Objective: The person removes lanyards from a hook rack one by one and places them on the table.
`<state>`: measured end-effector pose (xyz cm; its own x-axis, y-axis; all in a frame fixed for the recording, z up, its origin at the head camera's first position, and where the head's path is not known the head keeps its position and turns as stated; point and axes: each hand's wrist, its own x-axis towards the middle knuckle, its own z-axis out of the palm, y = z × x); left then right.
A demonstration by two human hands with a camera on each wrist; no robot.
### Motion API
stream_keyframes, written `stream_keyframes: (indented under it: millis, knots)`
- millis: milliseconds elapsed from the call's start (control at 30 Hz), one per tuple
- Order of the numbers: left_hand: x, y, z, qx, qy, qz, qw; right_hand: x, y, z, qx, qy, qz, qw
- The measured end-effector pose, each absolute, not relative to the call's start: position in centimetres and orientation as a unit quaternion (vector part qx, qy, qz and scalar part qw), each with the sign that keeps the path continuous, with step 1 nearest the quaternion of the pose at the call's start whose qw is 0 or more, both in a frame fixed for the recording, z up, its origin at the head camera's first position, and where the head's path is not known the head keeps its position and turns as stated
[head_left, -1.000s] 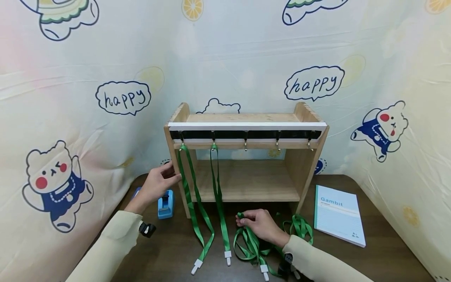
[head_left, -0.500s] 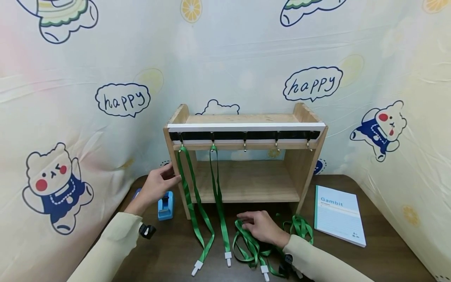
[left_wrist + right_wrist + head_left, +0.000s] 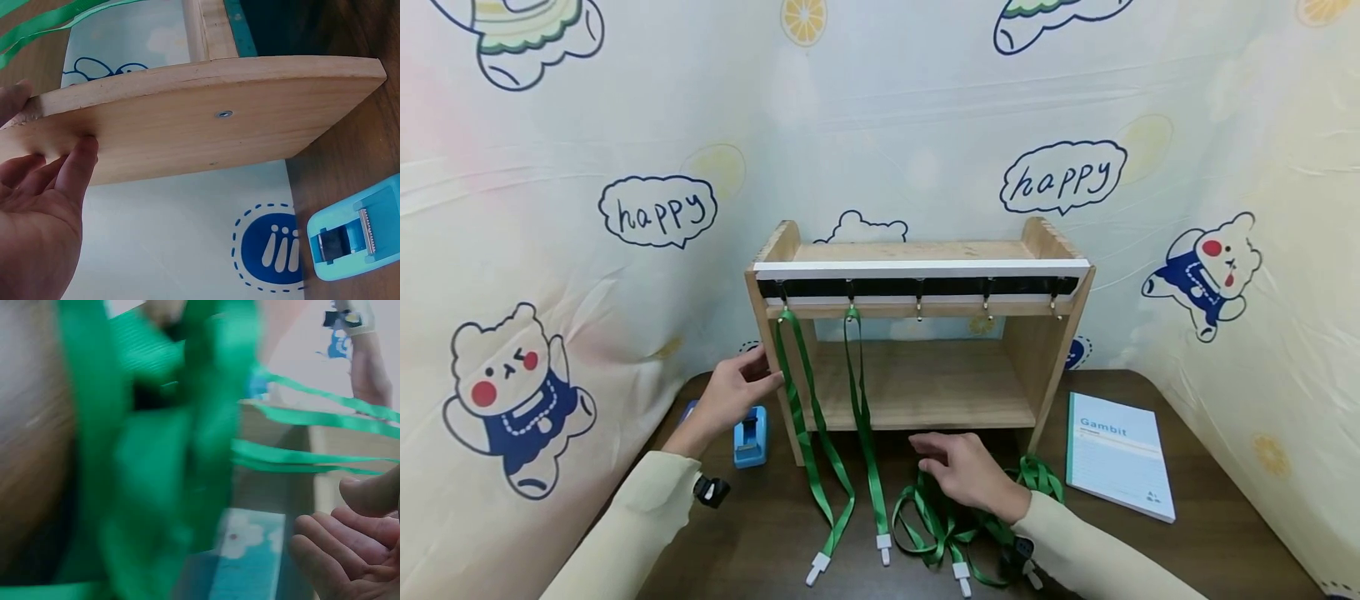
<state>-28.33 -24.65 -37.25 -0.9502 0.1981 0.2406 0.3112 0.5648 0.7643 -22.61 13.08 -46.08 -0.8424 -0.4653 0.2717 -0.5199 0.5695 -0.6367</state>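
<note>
My left hand (image 3: pixel 737 392) grips the left side panel (image 3: pixel 187 125) of a small wooden shelf (image 3: pixel 917 375), thumb at the front edge and fingers against the outer face. Two green lanyards (image 3: pixel 859 392) hang from the two leftmost hooks of the black strip (image 3: pixel 955 287) on the shelf's front, their white clips lying low on the table. Over a pile of green lanyards (image 3: pixel 940 525) is my right hand (image 3: pixel 966 471), palm down, fingers loosely extended and nothing between them. In the right wrist view, blurred green ribbon fills the left part beside the right hand (image 3: pixel 350 544).
A light blue notebook (image 3: pixel 1120 467) marked Gambit lies on the dark table right of the shelf. Beyond the left panel stands a blue tape dispenser (image 3: pixel 750 446). More green lanyard (image 3: pixel 1037 477) is bunched near the shelf's right foot. A printed cloth (image 3: pixel 880 125) backs the table.
My right hand has let go of the green lanyard it pinched a second ago. Its fingers have loosened and it has shifted slightly right and up. The left hand stays on the panel.
</note>
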Motion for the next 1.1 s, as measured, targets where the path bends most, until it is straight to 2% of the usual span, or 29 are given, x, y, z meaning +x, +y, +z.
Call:
stream_keyframes:
  millis: [367, 633, 800, 1100]
  knots:
    - [-28.3, -24.6, -37.2, -0.145, -0.882, -0.443, 0.064, -21.9, 14.1, -39.9, 0.25, -0.81, 0.529, 0.038]
    - [-28.5, -24.6, -37.4, -0.14, -0.884, -0.44, 0.064, -21.9, 14.7, -35.1, 0.283, -0.753, 0.588, 0.085]
    - [-28.4, -24.5, -37.3, -0.142, -0.883, -0.443, 0.065, -22.1, 14.5, -33.3, 0.294, -0.738, 0.6, 0.095]
    - [-28.3, -24.6, -37.2, -0.148, -0.878, -0.452, 0.054, -23.5, 11.9, -32.0, 0.313, -0.745, 0.584, 0.074]
